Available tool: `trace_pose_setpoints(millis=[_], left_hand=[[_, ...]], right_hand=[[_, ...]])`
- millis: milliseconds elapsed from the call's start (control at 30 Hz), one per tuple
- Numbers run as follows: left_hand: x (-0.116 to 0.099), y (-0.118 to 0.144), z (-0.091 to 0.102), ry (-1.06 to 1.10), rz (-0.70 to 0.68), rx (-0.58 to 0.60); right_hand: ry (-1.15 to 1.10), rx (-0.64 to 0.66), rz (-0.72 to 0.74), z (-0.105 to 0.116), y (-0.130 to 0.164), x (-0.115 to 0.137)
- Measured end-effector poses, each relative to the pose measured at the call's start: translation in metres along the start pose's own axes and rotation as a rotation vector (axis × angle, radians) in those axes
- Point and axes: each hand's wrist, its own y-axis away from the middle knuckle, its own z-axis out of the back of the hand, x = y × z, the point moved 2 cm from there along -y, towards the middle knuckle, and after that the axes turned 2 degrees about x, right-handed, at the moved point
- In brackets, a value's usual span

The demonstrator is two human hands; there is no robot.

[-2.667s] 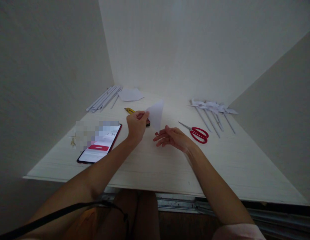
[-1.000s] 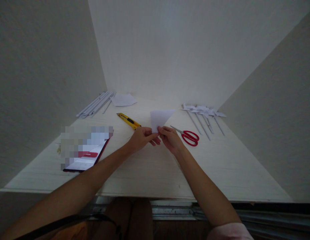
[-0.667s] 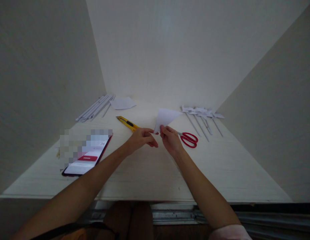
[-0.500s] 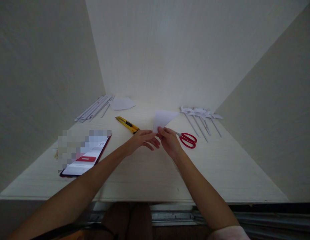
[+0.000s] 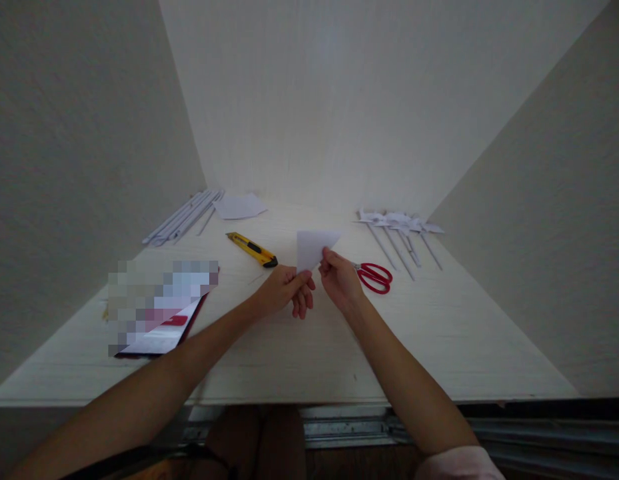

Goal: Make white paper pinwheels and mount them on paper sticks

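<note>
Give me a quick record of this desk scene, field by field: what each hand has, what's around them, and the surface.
left hand: left hand pinches the lower tip of the folded paper triangle
right hand: right hand pinches the triangle's right edge
near left: yellow utility knife, phone
near right: red scissors
far left: white paper sticks, loose paper sheet
far right: paper pinwheels on sticks
surface: pale wooden table
</note>
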Motion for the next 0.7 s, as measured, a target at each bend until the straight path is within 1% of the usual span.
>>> trace_pose_setpoints(millis=[67,167,233,300,367,433,500,533,600,700], left_hand=[[0.003,0.000,-0.002,0.002,0.009,0.017],[0.006,-0.001,-0.004,-0.011,0.036,0.033],[0.008,0.000,-0.003,-0.054,0.063,0.005],[0.009,0.001,-0.001,-0.157,0.070,-0.067],[0.007,0.002,0.005,-0.371,0.004,-0.199],[0.003,0.003,0.010,-0.704,-0.144,-0.343],[-0.001,0.003,0.014,-1.082,-0.266,-0.439],[-0.001,0.003,0.015,-1.249,-0.283,-0.456],[-0.001,0.002,0.017,-1.490,-0.239,-0.445],[-0.001,0.002,0.016,-1.657,-0.174,-0.392]], right_hand=[[-0.015,-0.054,0.014,0.007,-0.007,0.006],[-0.040,-0.092,0.034,0.022,-0.016,0.019],[-0.077,-0.117,0.058,0.032,-0.020,0.028],[-0.103,-0.159,0.085,0.039,-0.020,0.036],[-0.071,-0.158,0.052,0.040,-0.017,0.041],[0.012,-0.079,-0.056,0.034,-0.012,0.041],[0.109,0.019,-0.147,0.026,-0.006,0.041],[0.155,0.052,-0.157,0.023,-0.004,0.041],[0.244,0.075,-0.110,0.020,-0.001,0.042],[0.352,0.085,-0.044,0.022,0.000,0.043]])
